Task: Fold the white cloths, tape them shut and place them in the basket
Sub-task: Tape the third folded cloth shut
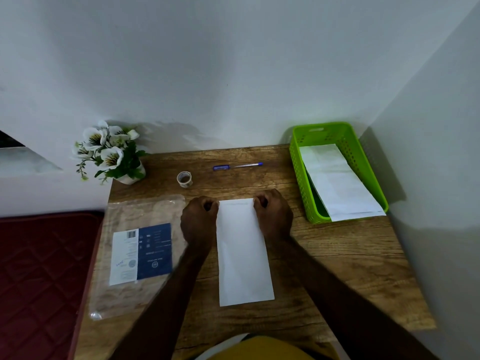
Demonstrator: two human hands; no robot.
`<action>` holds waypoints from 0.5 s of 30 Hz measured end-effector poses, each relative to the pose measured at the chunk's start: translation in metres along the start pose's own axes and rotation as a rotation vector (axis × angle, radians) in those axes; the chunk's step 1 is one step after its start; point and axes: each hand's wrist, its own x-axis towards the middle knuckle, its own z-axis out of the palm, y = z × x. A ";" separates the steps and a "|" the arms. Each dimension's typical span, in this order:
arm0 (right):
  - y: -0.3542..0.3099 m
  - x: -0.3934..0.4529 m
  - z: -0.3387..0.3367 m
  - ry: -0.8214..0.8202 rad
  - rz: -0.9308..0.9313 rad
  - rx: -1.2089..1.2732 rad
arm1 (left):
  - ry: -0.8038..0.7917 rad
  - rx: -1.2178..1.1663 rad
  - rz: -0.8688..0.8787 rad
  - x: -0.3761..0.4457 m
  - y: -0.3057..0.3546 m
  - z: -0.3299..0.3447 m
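Between our two hands lies the white cloth, a long narrow strip running back toward us, and our left hand and right hand each pinch one of its far corners with curled fingers. We judge we are mid-fold, about to bring the far edge toward us. After that we need the tape roll just beyond our left hand, then the green basket off to our right, which already holds cloth.

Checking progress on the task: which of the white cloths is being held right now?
The folded white cloth mid-table; left hand and right hand pinch its far corners. The other cloth lies in the green basket.
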 end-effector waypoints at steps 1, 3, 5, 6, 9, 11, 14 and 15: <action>0.000 0.000 0.000 -0.007 -0.013 -0.002 | 0.000 0.000 0.005 0.000 0.000 0.000; 0.001 -0.001 -0.001 -0.022 -0.036 0.003 | 0.003 -0.003 0.013 0.001 0.000 0.000; 0.001 -0.001 -0.003 -0.026 -0.056 0.012 | 0.002 -0.018 0.014 0.002 0.000 0.000; 0.001 -0.001 -0.003 -0.028 -0.064 0.014 | 0.003 -0.025 0.017 0.002 0.000 -0.001; 0.001 0.000 -0.004 -0.029 -0.074 0.013 | 0.026 -0.023 0.035 0.003 0.002 -0.003; 0.002 0.001 -0.004 -0.037 -0.074 0.030 | 0.085 0.008 0.062 0.005 0.003 -0.007; 0.005 0.000 -0.005 -0.030 -0.078 0.083 | 0.235 0.058 0.147 0.011 0.004 -0.017; 0.006 -0.001 -0.006 -0.021 -0.077 0.111 | 0.278 0.068 0.163 0.014 0.004 -0.021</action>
